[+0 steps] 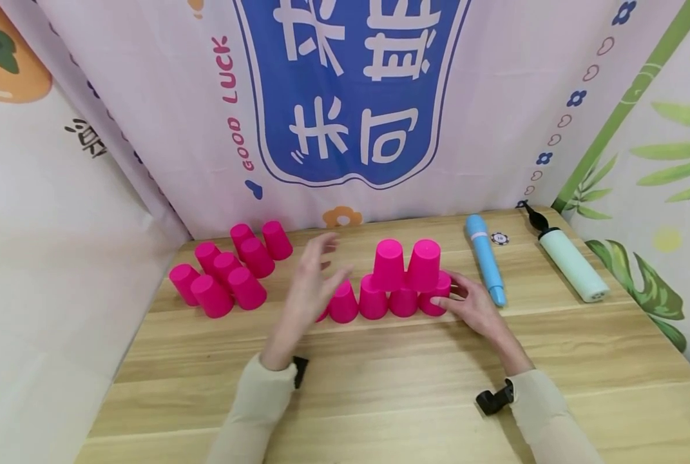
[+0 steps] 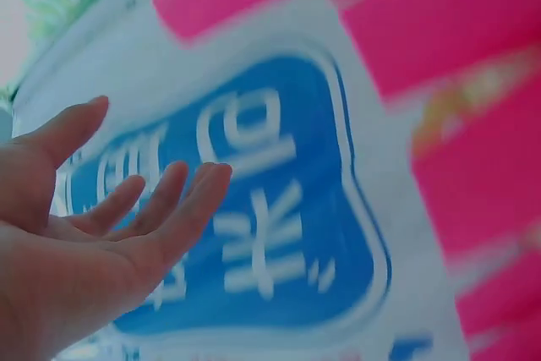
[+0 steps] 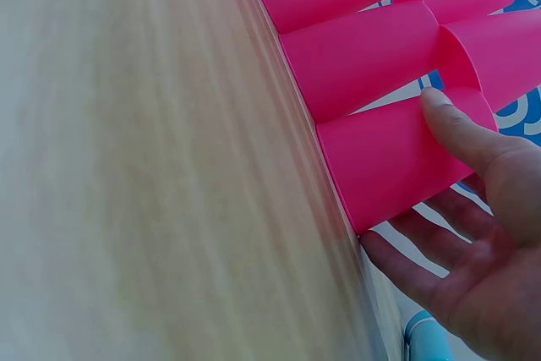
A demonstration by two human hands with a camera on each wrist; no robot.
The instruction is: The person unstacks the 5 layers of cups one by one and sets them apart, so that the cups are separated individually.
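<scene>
Several pink cups stand upside down in a row, among them a front cup (image 1: 373, 299). Two more pink cups (image 1: 388, 265) sit side by side on top, toward the row's right end. My right hand (image 1: 472, 303) is at the rightmost bottom cup (image 3: 397, 158); its thumb lies on the front and its fingers curve along the outer side. Raised above the row's left end, my left hand (image 1: 312, 277) has spread, relaxed fingers and holds nothing. It partly hides the leftmost bottom cup (image 1: 321, 314). The left wrist view also shows that hand (image 2: 110, 251) with an empty palm.
A loose group of upside-down pink cups (image 1: 212, 296) stands on the left of the wooden table (image 1: 368, 393). On the right lie a light-blue pen-shaped tube (image 1: 485, 258), a round chip (image 1: 499, 238) and a mint-green cylinder with a black tip (image 1: 573, 264). A printed curtain hangs behind.
</scene>
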